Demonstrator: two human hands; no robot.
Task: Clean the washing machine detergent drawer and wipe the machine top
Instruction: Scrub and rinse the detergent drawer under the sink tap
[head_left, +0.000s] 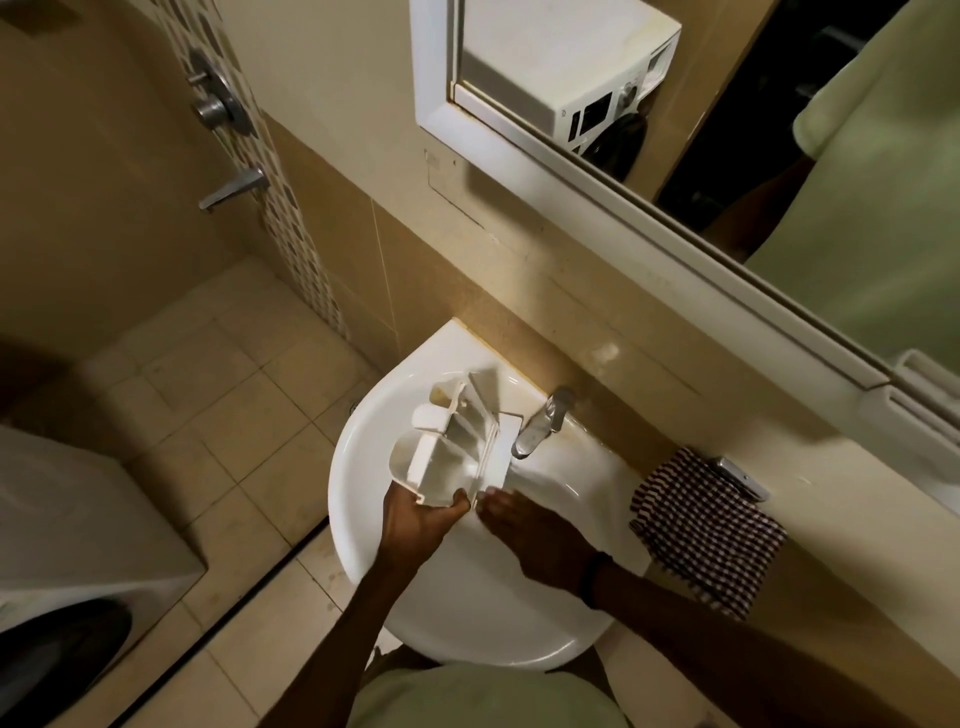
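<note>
Where the drawer (451, 460) is held over the sink (467, 623), walls (426, 244) seem beige-tiled.

Drawer (457, 447) crowds sink (358, 551) back, tap (543, 426) overhangs, front bowl open

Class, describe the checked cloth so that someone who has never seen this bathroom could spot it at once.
Find the white sink under the long mirror. Right of its tap, on the beige ledge, lies the cloth. It is the only patterned fabric there: dark-and-white checks.
</note>
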